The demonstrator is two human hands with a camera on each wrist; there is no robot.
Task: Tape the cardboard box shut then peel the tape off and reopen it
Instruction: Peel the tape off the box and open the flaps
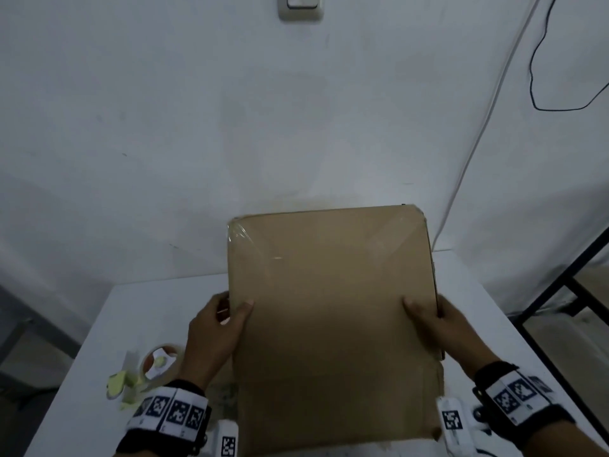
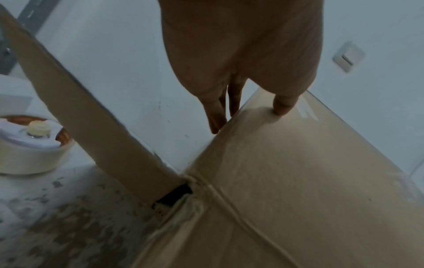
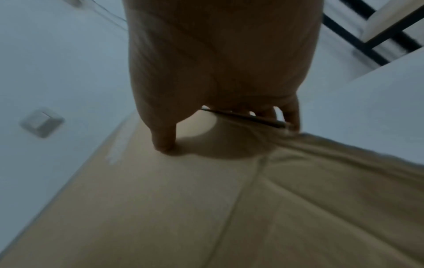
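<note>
Both hands are on the cardboard box, which is tilted over the white table. The left hand grips its left edge, thumb pressed on the brown face and fingers wrapped round the side. Opposite, the right hand clamps the right edge the same way, thumb on the face, fingers curled behind the rim. A flap juts out below the left grip. Outside the left wrist sits the tape roll, with crumpled yellowish tape scraps beside it.
</note>
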